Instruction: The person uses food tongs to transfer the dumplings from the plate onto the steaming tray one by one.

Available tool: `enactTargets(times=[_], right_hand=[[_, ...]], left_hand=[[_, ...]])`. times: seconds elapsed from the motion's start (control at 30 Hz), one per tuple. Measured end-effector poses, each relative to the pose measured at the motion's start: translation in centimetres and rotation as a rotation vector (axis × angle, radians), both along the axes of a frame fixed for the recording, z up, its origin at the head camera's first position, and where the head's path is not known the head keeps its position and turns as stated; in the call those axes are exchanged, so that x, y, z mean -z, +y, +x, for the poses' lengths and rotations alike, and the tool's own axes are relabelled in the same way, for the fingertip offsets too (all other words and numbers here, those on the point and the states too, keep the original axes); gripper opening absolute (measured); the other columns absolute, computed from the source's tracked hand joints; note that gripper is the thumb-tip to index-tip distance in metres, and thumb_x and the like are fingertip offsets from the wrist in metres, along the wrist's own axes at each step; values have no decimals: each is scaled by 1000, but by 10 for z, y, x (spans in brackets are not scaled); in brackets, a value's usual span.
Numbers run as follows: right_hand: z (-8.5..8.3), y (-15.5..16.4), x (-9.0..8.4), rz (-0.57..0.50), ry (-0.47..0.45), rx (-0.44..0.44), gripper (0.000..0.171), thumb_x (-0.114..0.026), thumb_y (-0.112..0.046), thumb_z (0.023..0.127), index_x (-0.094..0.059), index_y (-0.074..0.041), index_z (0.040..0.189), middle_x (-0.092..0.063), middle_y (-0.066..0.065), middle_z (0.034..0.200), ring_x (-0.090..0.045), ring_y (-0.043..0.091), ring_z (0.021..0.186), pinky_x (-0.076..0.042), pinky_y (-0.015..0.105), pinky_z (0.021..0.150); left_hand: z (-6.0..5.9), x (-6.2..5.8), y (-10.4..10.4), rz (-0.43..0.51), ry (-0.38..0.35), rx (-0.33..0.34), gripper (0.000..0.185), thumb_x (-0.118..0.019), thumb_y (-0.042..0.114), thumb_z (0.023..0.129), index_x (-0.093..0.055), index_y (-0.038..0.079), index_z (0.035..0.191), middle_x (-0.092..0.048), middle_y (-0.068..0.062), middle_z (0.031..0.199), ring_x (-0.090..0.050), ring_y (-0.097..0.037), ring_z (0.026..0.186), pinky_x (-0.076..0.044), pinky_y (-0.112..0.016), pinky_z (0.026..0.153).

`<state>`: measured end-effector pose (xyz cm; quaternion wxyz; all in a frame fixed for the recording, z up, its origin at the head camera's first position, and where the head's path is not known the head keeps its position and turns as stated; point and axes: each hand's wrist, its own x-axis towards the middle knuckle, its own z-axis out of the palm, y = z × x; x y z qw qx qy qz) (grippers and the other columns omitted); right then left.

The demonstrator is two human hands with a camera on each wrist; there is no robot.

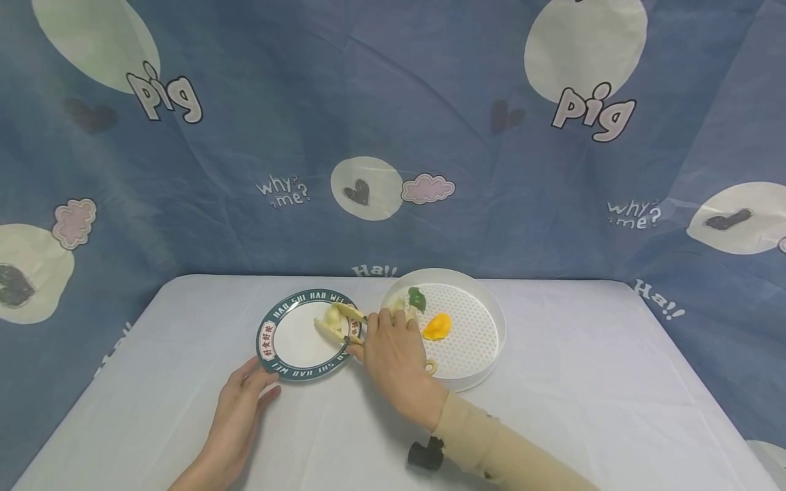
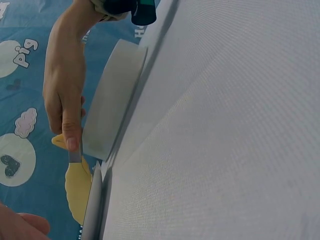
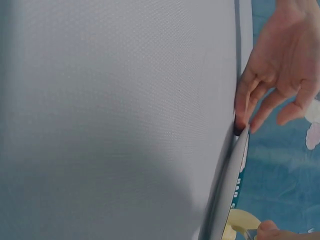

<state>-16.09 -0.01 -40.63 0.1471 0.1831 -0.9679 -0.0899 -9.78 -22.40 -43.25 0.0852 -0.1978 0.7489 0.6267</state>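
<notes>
From the head camera, the right hand [image 1: 393,351] grips a pair of yellow tongs [image 1: 344,326] whose tips close on a pale dumpling [image 1: 332,318], and that dumpling sits over the white middle of the green-rimmed plate [image 1: 293,368], toward its right side. The left hand [image 1: 242,402] lies at the plate's near-left edge, fingers fairly straight and touching the rim, holding nothing. Just right of the plate stands the round white steamer tray [image 1: 491,320], with a green dumpling [image 1: 417,298] and an orange dumpling [image 1: 437,326] on its perforated floor; the right hand reaches across the tray's left edge. All of this rests on the white table [image 1: 583,382], with a blue cartoon cloth [image 1: 393,102] hung behind. Over to the left wrist camera, turned on its side: the right hand [image 2: 65,95] shows plainly, thumb and fingers pinched on the tongs [image 2: 74,155], the pale dumpling [image 2: 77,190] by the tips, and the tray's white wall [image 2: 115,95] beside it. Now the right wrist camera, also sideways: the left hand [image 3: 280,75] has relaxed, extended fingers, its fingertips [image 3: 242,122] touching the plate's rim [image 3: 230,175], seen edge-on. The dumpling [image 3: 240,222] peeks in at the bottom.
</notes>
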Motion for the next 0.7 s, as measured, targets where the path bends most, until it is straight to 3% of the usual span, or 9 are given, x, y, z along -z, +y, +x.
enactTargets(times=[0.7], right_hand=[[0, 2, 5, -32, 12, -12, 57, -56, -70, 100, -61, -13, 103, -53, -1, 86, -54, 17, 84, -52, 28, 72]], left_hand=[[0, 0, 0, -2, -5, -2, 86, -45, 24, 112, 12, -6, 169, -3, -37, 176, -19, -50, 165, -31, -58, 138]])
